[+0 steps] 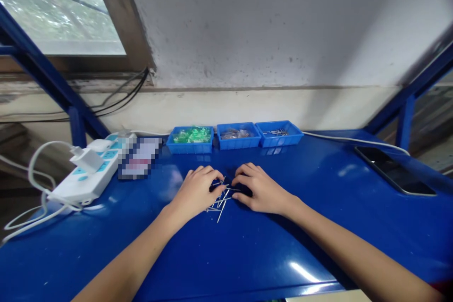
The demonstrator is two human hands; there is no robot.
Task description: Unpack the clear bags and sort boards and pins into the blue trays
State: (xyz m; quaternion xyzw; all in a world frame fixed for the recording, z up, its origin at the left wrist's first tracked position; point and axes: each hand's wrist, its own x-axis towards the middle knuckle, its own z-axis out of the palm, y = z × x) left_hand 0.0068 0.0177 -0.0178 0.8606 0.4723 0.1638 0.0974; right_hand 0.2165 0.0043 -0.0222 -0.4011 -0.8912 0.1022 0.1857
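Note:
A loose heap of thin silvery metal pins (pixel 222 205) lies on the blue tabletop, its pieces crossing at various angles. My left hand (pixel 201 189) is curled over the heap's left and upper side. Its thumb and index finger close around a few of the pins, though the fingers partly hide them. Just right of the heap, my right hand (pixel 261 190) rests with fingers bent and thumb held apart from them. One pin's end points into that gap, but I see nothing gripped there.
Along the back stand three blue trays: one with green pieces (pixel 189 147), one with small bagged parts (pixel 239 143), one with metal pins (pixel 282 139). A white power strip (pixel 94 177) with cables and a pixelated flat item (pixel 139 158) lie left; a dark phone (pixel 394 170) lies right.

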